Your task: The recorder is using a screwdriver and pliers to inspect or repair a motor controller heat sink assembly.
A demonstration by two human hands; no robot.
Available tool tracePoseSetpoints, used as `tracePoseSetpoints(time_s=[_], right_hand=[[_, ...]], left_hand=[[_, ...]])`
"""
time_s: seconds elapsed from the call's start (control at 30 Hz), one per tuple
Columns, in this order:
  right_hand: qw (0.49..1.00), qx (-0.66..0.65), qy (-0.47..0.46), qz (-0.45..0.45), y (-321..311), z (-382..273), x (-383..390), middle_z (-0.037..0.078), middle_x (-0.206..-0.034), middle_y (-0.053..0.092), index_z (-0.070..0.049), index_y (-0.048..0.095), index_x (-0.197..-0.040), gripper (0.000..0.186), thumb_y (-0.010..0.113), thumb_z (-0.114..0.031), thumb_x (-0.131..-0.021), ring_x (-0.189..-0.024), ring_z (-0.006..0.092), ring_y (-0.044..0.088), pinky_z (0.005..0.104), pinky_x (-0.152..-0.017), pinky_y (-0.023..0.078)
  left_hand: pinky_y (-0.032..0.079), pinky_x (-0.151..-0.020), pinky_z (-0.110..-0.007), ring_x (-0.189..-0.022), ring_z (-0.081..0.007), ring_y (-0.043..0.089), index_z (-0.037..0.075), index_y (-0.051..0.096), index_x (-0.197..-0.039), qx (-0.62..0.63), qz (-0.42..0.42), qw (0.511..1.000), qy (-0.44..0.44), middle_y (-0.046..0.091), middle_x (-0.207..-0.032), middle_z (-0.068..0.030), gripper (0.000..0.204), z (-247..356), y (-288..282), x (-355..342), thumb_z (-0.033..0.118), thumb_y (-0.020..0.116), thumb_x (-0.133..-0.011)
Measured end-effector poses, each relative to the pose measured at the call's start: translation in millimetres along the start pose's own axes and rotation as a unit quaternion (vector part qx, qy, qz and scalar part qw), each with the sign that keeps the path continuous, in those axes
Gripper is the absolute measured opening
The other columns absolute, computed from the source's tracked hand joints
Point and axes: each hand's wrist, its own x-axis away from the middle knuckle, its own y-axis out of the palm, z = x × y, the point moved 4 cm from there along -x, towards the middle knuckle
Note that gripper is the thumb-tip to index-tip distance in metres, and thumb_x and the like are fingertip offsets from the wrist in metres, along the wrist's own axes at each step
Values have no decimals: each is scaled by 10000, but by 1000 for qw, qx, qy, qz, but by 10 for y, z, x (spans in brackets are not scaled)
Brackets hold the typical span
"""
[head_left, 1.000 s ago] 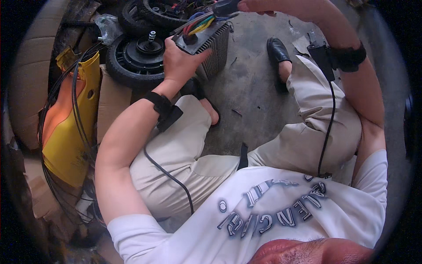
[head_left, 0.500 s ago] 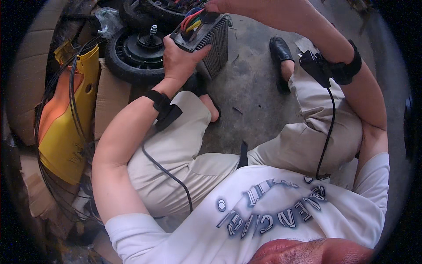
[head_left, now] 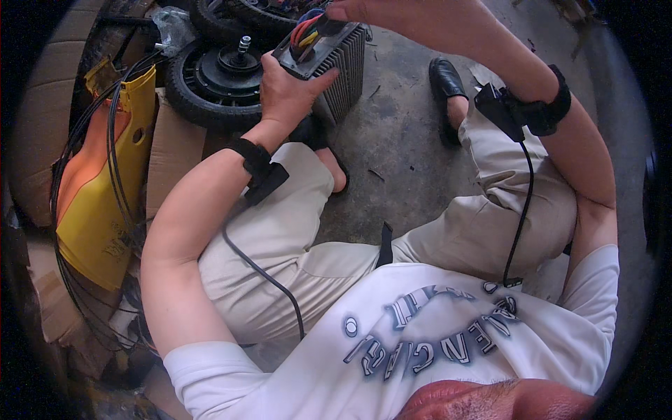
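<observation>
My left hand (head_left: 285, 94) grips a finned grey metal motor controller (head_left: 343, 77) by its near end, thumb against the fins. Red, yellow and blue wires (head_left: 306, 31) rise from the controller's open end, which is tilted up toward me. At the top edge of the view, my right hand (head_left: 409, 24) reaches over the controller. Its fingertips are closed at a dark piece (head_left: 332, 26) beside the wires; part of the hand is cut off by the picture's edge, so what exactly it pinches is hidden.
A black-tyred hub-motor wheel (head_left: 217, 84) lies behind my left hand, other wheels past it. To the left are a yellow and orange panel (head_left: 105, 189) with black cables (head_left: 115, 154) and cardboard (head_left: 171, 147). Concrete floor (head_left: 388, 157) shows between my feet.
The dark piece at my right fingertips has shifted slightly down over the wires, and less of the green wire shows. My left hand keeps its hold on the controller.
</observation>
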Motion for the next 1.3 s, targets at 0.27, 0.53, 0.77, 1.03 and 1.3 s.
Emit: tracePoseSetpoints(time_s=[0.27,0.53,0.77,1.03,1.3], right_hand=[[999,-9,31,-4,12,10,20,145,-880,739,24,680,-1038,283,811,-170,-880,-795,202,709,339,-718,562],[999,-15,40,-9,29,24,33,146,-892,738,26,679,-1056,297,810,-181,-887,-801,206,709,341,-731,567],[999,-30,37,-12,53,65,43,156,-951,754,33,674,-1086,329,815,-188,-887,-857,218,729,341,-772,577],[999,-14,33,-5,39,37,46,148,-921,737,33,683,-1078,332,819,-197,-882,-828,211,702,338,-753,560],[998,-20,55,-9,58,75,33,149,-934,731,22,690,-1072,324,819,-206,-880,-824,204,689,345,-738,558]], left_hand=[[551,-956,-439,-1114,-391,687,-40,407,-1303,-14,-6,1000,-3,659,-1209,-262,989,4,7,5,484,955,-668],[551,-963,-434,-1117,-386,687,-44,388,-1327,-14,0,1000,15,655,-1220,-260,1006,21,6,17,485,947,-681],[548,-969,-433,-1128,-387,681,-33,387,-1330,-18,-13,1000,-5,651,-1227,-259,998,2,16,21,480,947,-683],[552,-952,-453,-1108,-407,687,-35,390,-1319,-23,-6,1000,-1,657,-1212,-270,1002,9,20,26,497,944,-676],[555,-951,-446,-1114,-403,686,-36,390,-1316,-20,-7,1000,3,656,-1208,-269,1007,-10,24,18,501,948,-672]])
